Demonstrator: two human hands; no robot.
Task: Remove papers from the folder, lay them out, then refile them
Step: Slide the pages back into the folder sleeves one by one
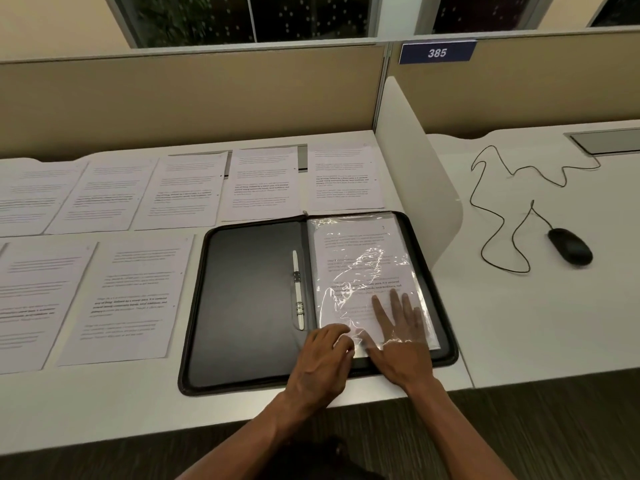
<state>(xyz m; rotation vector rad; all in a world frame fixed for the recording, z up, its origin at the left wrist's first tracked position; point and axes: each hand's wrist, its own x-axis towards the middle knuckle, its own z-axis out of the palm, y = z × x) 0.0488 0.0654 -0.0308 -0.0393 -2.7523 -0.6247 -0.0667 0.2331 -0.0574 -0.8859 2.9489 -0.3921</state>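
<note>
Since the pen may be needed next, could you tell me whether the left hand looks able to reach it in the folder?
Probably yes. The left hand rests at the near edge of the plastic sleeve, just beside the pen on the folder, with nothing lying between them.

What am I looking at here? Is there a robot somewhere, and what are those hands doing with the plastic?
No robot: one camera worn on a person's head looks down at their own hands. On the white desk lies an open black zip folder with a white pen in its loop. Printed sheets are laid out in rows beside and behind it. The right hand has slid its straight fingers inside a clear plastic sleeve holding a page; the left hand curls over the sleeve's near edge. A wired mouse sits beyond the divider.
</note>
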